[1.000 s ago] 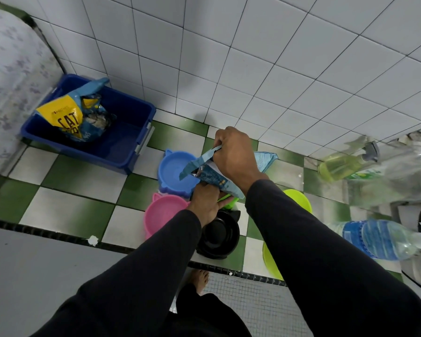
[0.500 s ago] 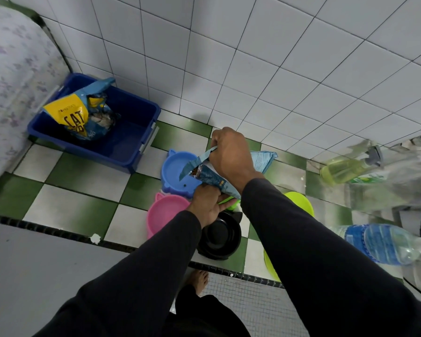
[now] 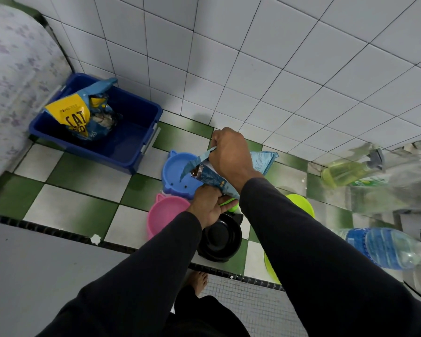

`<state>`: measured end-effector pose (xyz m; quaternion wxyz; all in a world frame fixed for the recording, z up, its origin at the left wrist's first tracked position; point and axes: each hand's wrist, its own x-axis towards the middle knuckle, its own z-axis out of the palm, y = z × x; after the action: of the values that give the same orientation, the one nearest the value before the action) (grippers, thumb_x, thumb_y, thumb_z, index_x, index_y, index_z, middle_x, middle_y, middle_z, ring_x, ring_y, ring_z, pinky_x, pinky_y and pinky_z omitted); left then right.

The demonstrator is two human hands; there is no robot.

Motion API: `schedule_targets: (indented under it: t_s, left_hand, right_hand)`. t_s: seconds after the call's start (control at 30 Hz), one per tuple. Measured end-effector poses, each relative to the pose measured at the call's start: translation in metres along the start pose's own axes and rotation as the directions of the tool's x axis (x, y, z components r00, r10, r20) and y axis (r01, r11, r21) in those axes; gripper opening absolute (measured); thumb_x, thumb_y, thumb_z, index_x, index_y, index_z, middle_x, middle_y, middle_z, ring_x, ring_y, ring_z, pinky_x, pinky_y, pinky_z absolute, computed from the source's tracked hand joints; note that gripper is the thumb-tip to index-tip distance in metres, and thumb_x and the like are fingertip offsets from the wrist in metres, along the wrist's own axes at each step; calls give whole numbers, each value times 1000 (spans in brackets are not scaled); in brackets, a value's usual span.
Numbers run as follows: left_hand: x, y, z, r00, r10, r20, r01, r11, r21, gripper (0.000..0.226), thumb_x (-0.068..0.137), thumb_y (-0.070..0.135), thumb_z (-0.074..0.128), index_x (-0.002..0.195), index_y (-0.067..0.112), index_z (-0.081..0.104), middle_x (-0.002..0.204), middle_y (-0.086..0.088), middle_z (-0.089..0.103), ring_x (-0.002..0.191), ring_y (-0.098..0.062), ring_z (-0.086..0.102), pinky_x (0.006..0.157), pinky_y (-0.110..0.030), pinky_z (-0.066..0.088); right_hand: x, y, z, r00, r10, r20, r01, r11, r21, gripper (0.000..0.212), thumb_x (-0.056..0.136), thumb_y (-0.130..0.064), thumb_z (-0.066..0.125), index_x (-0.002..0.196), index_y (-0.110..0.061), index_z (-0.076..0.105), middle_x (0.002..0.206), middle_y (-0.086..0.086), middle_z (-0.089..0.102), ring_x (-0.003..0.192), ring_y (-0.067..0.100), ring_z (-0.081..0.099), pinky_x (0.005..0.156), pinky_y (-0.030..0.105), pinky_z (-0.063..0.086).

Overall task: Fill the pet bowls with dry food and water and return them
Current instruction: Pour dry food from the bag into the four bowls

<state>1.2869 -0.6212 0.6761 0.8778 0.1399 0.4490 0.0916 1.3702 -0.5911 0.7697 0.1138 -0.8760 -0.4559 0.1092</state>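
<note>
At the centre of the frame I have both hands on a blue food bag [image 3: 213, 177]: my right hand [image 3: 230, 155] has its fingers clamped on the bag's torn top, and my left hand [image 3: 208, 205] grips its lower end. The bag hangs over the blue bowl [image 3: 174, 172], with the pink bowl [image 3: 164, 216] and black bowl [image 3: 220, 238] just below on the checkered floor [image 3: 83, 198]. A second bag [image 3: 79, 116] sits in the blue bin [image 3: 131, 144] at upper left, and a water bottle [image 3: 384, 248] lies at lower right.

I stand before a white tiled wall [image 3: 253, 57]; the floor [image 3: 83, 176] has green and white squares.
</note>
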Motion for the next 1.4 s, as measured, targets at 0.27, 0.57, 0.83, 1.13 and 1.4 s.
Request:
schedule_targets:
  t_s: [0.27, 0.57, 0.83, 1.13, 1.4]
  left_hand:
    - [0, 2, 1, 1000, -3, 9, 3, 1000, -5, 30, 101, -7, 40, 109, 10, 62, 86, -9, 78, 81, -24, 74, 59, -37, 62]
    - [0, 3, 3, 1000, -8, -5, 8, 999, -32, 24, 103, -2, 43, 111, 10, 62, 95, -12, 75, 89, -28, 72, 60, -37, 62]
    - [4, 2, 3, 1000, -8, -13, 8, 1000, -21, 24, 104, 1, 42, 109, 12, 62, 79, -6, 79, 83, -25, 74, 60, -37, 63]
    - [6, 1, 3, 1000, -12, -22, 12, 1000, -28, 28, 103, -3, 39, 108, 12, 63, 81, -8, 76, 82, -27, 71, 59, -37, 61]
    - [10, 1, -2, 1000, -19, -7, 18, 999, -43, 28, 101, -2, 42, 113, 13, 63, 81, -8, 78, 86, -29, 73, 62, -40, 62]
  right_hand:
    - [1, -1, -3, 1000, -10, 23, 10, 1000, -7, 13, 81, -7, 69, 77, -15, 60, 82, 2, 54, 73, 20, 51, 63, 29, 36]
    - [4, -1, 0, 1000, 19, 22, -19, 1000, -1, 17, 80, -12, 77, 77, -17, 60, 82, 1, 58, 70, 16, 51, 51, 25, 30]
    - [6, -3, 3, 998, 28, 49, -27, 999, -24, 24, 81, -16, 79, 76, -20, 56, 80, -1, 54, 71, 15, 54, 50, 22, 28]
    - [6, -2, 3, 999, 33, 39, -32, 999, -30, 17, 82, -13, 75, 76, -18, 61, 83, 1, 60, 67, 13, 49, 49, 22, 27]
    - [6, -1, 1, 998, 33, 44, -32, 999, -24, 12, 83, -14, 75, 79, -16, 64, 81, -1, 56, 71, 15, 52, 58, 25, 35]
